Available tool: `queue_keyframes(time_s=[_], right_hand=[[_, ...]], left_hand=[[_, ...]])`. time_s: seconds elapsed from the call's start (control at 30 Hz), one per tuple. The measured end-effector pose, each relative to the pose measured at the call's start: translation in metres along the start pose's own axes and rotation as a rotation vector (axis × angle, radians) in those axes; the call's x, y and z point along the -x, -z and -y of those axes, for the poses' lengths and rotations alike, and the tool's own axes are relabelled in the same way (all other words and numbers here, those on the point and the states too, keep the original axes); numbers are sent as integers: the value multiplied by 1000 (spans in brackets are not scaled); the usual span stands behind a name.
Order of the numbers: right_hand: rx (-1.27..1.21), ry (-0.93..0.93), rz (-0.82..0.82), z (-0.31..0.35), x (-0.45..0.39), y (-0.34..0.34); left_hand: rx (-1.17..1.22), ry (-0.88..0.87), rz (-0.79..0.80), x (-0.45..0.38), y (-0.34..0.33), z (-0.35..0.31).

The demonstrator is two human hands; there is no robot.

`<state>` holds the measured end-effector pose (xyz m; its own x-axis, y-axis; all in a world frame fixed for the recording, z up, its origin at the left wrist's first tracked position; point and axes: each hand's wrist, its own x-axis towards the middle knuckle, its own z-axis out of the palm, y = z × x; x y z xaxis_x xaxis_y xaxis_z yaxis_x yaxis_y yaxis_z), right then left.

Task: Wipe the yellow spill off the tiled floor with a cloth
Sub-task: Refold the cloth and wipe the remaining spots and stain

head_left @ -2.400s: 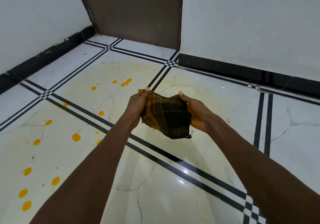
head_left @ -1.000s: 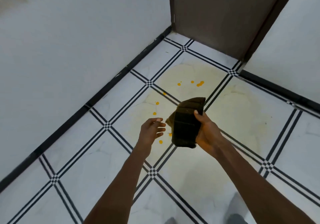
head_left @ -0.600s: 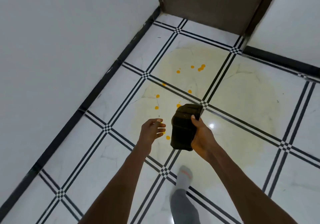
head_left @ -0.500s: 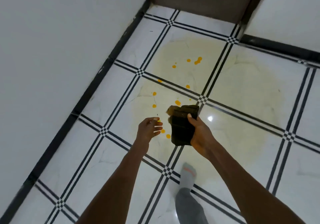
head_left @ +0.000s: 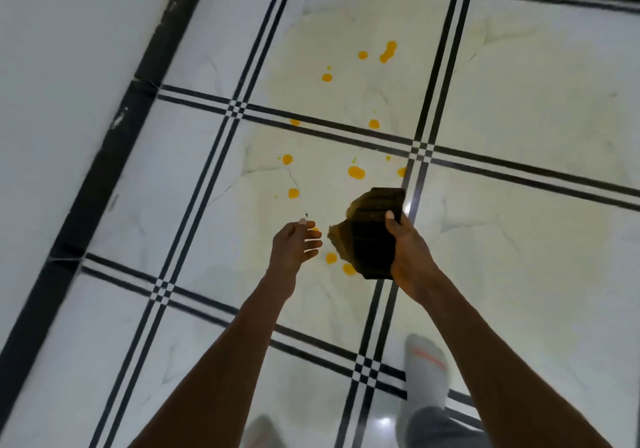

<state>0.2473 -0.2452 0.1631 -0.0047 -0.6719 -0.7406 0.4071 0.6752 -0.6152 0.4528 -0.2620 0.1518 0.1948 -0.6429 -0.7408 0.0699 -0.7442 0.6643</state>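
Flooring is glossy white marble-look tile (head_left: 519, 108) with black double-line borders, meeting a white wall (head_left: 62, 66) at a black skirting strip (head_left: 104, 156). We note orange-yellow droplets (head_left: 356, 172) inside a pale yellow film. Our right hand (head_left: 408, 253) grips the folded dark brown checked cloth (head_left: 370, 236) above the drops, off the floor; our left hand (head_left: 294, 246) hangs loosely curled, holding nothing. Compared with half a second ago, the view tilts further down, the brown door has left the frame, and a grey-socked foot (head_left: 427, 364) is further forward.
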Motion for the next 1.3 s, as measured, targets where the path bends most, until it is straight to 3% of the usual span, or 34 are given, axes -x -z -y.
queue_keyframes(time_s=[0.13,0.27,0.37,0.5,0.57,0.7,0.77,0.97,1.3], right_hand=[[136,202,-107,-27,-70,36],[617,533,-58,-47,-114,54],[909,671,2,-99,-127,40],[1352,322,114,-186,-124,22],[1563,270,127,-204,-119,18],[1538,568,-138,-193,-136,10],[1561,685,-184,-187,-151,9],[1679,707,-108,-209,-174,21],[1826,808,-236,-219,-187,61]], left_hand=[[-26,-82,9,-91,-3,51],[-24,-149,26,-161,-15,87],[-22,-173,74,-183,-22,99],[19,-222,124,-198,-23,103],[26,-264,148,-203,-18,101],[32,-314,140,-217,-4,92],[-3,-325,110,-216,9,90],[-237,-402,-7,-209,48,113],[-811,-874,-307,-246,94,143]])
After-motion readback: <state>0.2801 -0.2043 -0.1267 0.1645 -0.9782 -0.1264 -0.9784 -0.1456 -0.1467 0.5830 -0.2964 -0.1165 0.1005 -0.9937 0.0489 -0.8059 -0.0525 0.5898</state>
